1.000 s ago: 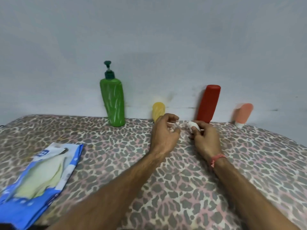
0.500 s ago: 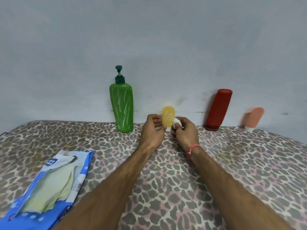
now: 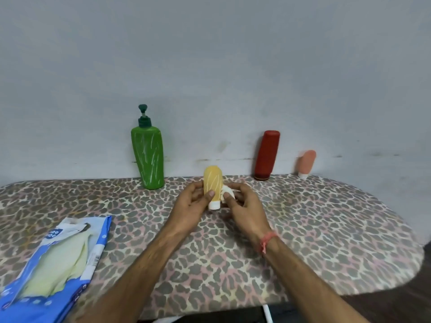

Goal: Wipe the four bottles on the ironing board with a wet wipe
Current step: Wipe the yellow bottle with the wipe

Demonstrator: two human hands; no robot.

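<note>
Head view, the only one. The left hand (image 3: 191,206) is gripping a small yellow squeeze bottle with a white cap (image 3: 213,186), cap pointing down, thumb lying across its front and fingers curling behind; the bottle is riding just above the leopard-print ironing board cover (image 3: 326,229), near the middle of the board. The right hand (image 3: 245,206) is pinching a bunched white wet wipe (image 3: 227,193) and pressing it against the bottle's right side, just above the cap. A thin red thread band (image 3: 267,240) is circling the right wrist.

Beyond the grip and to its left, a tall green pump bottle with a dark green dispenser head (image 3: 149,159) is standing at the board's far edge against the grey wall (image 3: 210,66). Beyond the grip and to its right, a dark red cylindrical bottle (image 3: 267,156) is leaning slightly at the wall; farther right again, a small peach tube with a white cap (image 3: 306,163) is standing cap-down. Well to the left of the grip and nearer the person, a blue and white plastic wipe packet (image 3: 58,264) is lying flat, torn open, pale sheets showing inside.
</note>
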